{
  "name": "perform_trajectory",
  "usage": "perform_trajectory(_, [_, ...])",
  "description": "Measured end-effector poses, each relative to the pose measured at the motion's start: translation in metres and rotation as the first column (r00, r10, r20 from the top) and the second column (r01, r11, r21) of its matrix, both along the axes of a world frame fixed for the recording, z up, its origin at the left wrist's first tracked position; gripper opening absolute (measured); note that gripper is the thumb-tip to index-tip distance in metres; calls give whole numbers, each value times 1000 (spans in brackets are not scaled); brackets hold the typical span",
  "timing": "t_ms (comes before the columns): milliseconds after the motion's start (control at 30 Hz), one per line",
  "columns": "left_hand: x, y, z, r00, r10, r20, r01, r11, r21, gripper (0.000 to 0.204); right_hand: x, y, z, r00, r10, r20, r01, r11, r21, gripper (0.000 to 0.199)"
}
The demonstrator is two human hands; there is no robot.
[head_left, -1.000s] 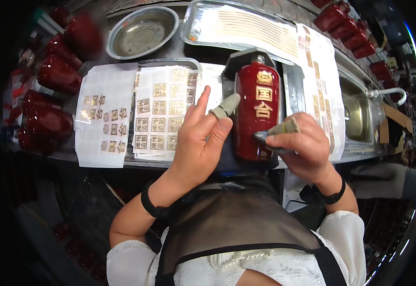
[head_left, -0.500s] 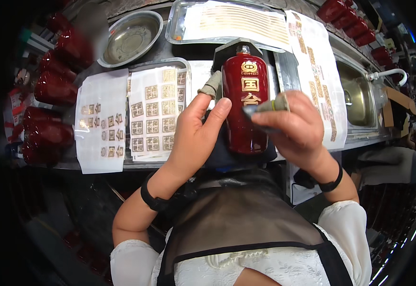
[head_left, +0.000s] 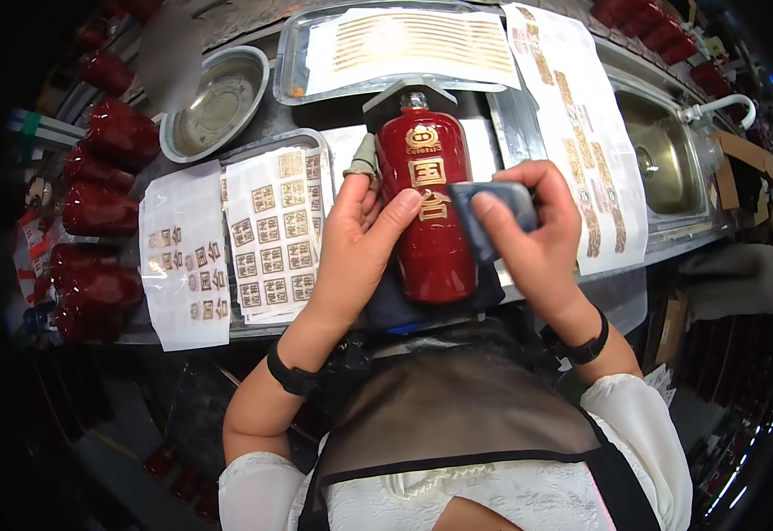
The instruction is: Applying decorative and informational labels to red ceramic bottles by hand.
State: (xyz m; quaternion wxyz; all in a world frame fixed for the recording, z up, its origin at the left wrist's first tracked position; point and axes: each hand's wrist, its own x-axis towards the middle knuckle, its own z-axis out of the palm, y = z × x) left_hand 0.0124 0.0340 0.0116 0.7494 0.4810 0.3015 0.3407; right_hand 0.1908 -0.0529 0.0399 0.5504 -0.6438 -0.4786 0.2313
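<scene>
A glossy dark red bottle [head_left: 441,257] with raised gold emblems down its front lies tilted back on a dark support, neck pointing away from me. My left hand [head_left: 362,241] steadies its left side, thumb on the front beside the lower gold character. A greyish cloth cover [head_left: 364,157] wraps one of that hand's fingertips. In my right hand [head_left: 541,232] is a flat blue-grey pad [head_left: 516,205], gripped between thumb and fingers. The pad's left edge is at the bottle's right side, next to the lower character; whether it touches the glass I cannot tell.
Sheets of gold stickers [head_left: 267,232] lie left of the bottle, partly on a metal tray. Behind are a metal bowl [head_left: 218,104] and a tray [head_left: 294,55] with a striped gold sheet. Right are a long sticker sheet [head_left: 612,159] and a sink [head_left: 656,168]. Red bottles [head_left: 99,208] line the left.
My right hand has drawn back from the bottle's front to its right side, and the pad now shows its broad face. My left hand still holds the bottle. The whole view has shifted slightly.
</scene>
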Motion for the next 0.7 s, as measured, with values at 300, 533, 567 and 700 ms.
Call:
perform_trajectory(300, [11,-2,17,988,38,-147,-28,997,69,47,12,-5,-21,996,-84,-43,84,996,-7,19])
perform_trajectory(533, [22,-5,12,968,114,-223,-72,979,190,61,7,-11,-20,953,-49,-300,47,999,-12,21])
perform_trajectory(567, [22,-6,10,969,131,-209,-86,974,212,62,5,-12,-18,949,-58,-310,51,998,-32,21])
perform_trajectory(700, [16,-7,7,975,110,-192,-73,978,194,57,-2,-12,-8,964,-42,-261,46,999,10,22])
